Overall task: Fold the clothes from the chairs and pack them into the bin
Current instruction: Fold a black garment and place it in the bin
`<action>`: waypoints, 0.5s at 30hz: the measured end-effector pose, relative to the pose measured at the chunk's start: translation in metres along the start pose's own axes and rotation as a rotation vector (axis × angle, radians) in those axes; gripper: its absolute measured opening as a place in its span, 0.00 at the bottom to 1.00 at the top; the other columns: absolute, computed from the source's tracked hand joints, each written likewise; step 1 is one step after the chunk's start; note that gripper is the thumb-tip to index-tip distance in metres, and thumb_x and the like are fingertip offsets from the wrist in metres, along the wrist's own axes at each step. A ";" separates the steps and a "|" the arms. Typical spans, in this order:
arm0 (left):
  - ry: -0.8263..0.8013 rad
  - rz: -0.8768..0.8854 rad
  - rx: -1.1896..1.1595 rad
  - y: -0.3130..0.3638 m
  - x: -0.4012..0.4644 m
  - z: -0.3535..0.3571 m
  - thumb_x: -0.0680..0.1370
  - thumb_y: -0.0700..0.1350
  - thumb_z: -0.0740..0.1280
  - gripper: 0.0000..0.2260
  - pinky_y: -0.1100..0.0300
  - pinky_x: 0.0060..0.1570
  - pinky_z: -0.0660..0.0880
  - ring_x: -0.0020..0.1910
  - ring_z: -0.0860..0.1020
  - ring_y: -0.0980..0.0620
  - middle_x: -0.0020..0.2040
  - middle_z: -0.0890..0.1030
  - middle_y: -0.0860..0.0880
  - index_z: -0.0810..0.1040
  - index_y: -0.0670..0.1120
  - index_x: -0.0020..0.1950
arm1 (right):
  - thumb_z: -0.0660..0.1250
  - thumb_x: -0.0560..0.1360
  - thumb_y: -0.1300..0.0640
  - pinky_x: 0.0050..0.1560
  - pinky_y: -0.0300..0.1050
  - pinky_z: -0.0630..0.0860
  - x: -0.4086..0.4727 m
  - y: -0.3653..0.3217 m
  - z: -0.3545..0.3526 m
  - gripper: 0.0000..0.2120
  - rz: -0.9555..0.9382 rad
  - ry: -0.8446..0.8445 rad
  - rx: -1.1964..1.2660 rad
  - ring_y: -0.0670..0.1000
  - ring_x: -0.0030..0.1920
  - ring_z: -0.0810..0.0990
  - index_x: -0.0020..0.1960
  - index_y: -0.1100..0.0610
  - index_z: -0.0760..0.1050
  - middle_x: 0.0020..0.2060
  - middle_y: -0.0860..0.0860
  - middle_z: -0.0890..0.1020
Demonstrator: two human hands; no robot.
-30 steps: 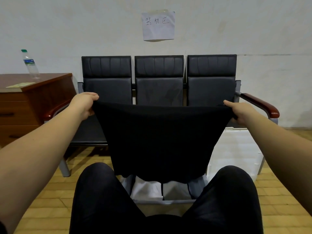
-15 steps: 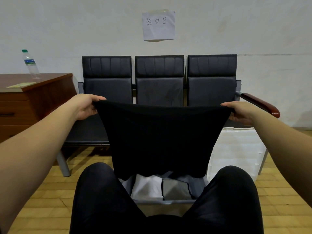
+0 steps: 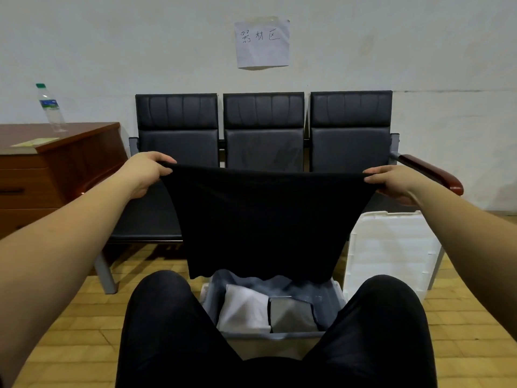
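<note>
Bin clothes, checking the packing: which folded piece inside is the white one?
The left folded piece is white; the one beside it on the right is grey. Both lie in the bin.

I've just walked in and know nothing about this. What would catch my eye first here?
A black garment held stretched in mid-air, its top corners gripped by the left hand and right hand. Below it, between the person's knees, an open bin holds folded white and grey clothes. Behind stands a row of three black chairs.

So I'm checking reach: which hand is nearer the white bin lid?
Right. The right hand grips the black garment just above the white bin lid; the left hand is far across, near the cabinet.
</note>
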State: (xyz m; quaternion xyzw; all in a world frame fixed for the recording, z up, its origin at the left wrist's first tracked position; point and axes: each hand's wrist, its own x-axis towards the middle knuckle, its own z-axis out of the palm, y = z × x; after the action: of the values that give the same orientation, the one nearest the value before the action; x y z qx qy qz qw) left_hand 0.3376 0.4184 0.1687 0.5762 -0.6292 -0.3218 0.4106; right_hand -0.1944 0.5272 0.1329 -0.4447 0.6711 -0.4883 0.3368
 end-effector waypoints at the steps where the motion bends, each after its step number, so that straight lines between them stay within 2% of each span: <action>1: 0.031 0.021 0.069 0.001 -0.001 0.001 0.79 0.32 0.64 0.12 0.54 0.58 0.73 0.58 0.77 0.45 0.56 0.80 0.42 0.82 0.46 0.53 | 0.67 0.78 0.66 0.55 0.45 0.77 0.001 0.001 -0.001 0.09 -0.018 0.017 -0.093 0.54 0.55 0.80 0.53 0.55 0.80 0.56 0.57 0.82; 3: 0.101 0.066 0.218 0.005 -0.004 0.002 0.80 0.35 0.65 0.10 0.51 0.57 0.74 0.57 0.78 0.44 0.56 0.81 0.43 0.82 0.46 0.54 | 0.68 0.78 0.63 0.60 0.50 0.77 0.001 0.001 -0.001 0.06 -0.078 0.082 -0.305 0.57 0.55 0.81 0.52 0.55 0.80 0.53 0.57 0.83; 5: 0.166 0.130 0.373 0.007 -0.007 0.000 0.81 0.38 0.66 0.09 0.49 0.59 0.74 0.58 0.78 0.42 0.57 0.82 0.42 0.83 0.45 0.57 | 0.69 0.78 0.57 0.59 0.52 0.76 -0.002 0.001 0.000 0.06 -0.132 0.146 -0.465 0.59 0.53 0.81 0.54 0.56 0.80 0.50 0.56 0.83; 8: 0.217 0.224 0.467 0.007 -0.007 -0.005 0.80 0.42 0.69 0.09 0.51 0.59 0.73 0.59 0.78 0.43 0.57 0.82 0.43 0.83 0.43 0.58 | 0.68 0.79 0.51 0.58 0.54 0.73 -0.004 0.003 -0.001 0.10 -0.142 0.192 -0.520 0.59 0.53 0.78 0.54 0.56 0.79 0.50 0.55 0.81; 10: 0.210 0.196 0.307 0.004 -0.006 -0.006 0.79 0.45 0.70 0.06 0.54 0.52 0.72 0.53 0.77 0.47 0.50 0.82 0.46 0.83 0.45 0.53 | 0.68 0.78 0.49 0.56 0.53 0.73 -0.004 0.005 -0.002 0.08 -0.117 0.178 -0.355 0.57 0.52 0.78 0.50 0.53 0.80 0.51 0.56 0.81; 12: 0.135 0.117 -0.030 -0.001 -0.008 -0.006 0.79 0.43 0.69 0.03 0.59 0.46 0.70 0.48 0.76 0.51 0.44 0.80 0.49 0.79 0.47 0.45 | 0.68 0.76 0.51 0.51 0.50 0.73 -0.008 0.004 0.001 0.05 -0.085 0.191 -0.079 0.54 0.47 0.76 0.45 0.52 0.79 0.49 0.57 0.80; 13: 0.086 0.086 -0.200 -0.003 -0.010 -0.005 0.80 0.42 0.67 0.06 0.61 0.45 0.71 0.46 0.76 0.52 0.43 0.79 0.49 0.77 0.47 0.43 | 0.67 0.76 0.54 0.48 0.48 0.73 -0.010 0.001 0.003 0.04 -0.082 0.190 0.080 0.52 0.44 0.76 0.44 0.52 0.78 0.47 0.57 0.79; 15: -0.007 0.054 -0.530 -0.005 -0.014 -0.002 0.81 0.39 0.64 0.09 0.59 0.51 0.75 0.46 0.78 0.52 0.43 0.79 0.48 0.74 0.48 0.41 | 0.63 0.78 0.60 0.46 0.44 0.77 -0.017 -0.005 0.008 0.04 -0.087 0.144 0.390 0.49 0.42 0.79 0.47 0.54 0.76 0.44 0.54 0.80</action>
State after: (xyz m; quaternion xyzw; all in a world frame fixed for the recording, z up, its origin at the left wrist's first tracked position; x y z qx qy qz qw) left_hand 0.3423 0.4317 0.1630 0.4304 -0.5394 -0.4662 0.5536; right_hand -0.1794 0.5392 0.1357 -0.3639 0.5664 -0.6533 0.3463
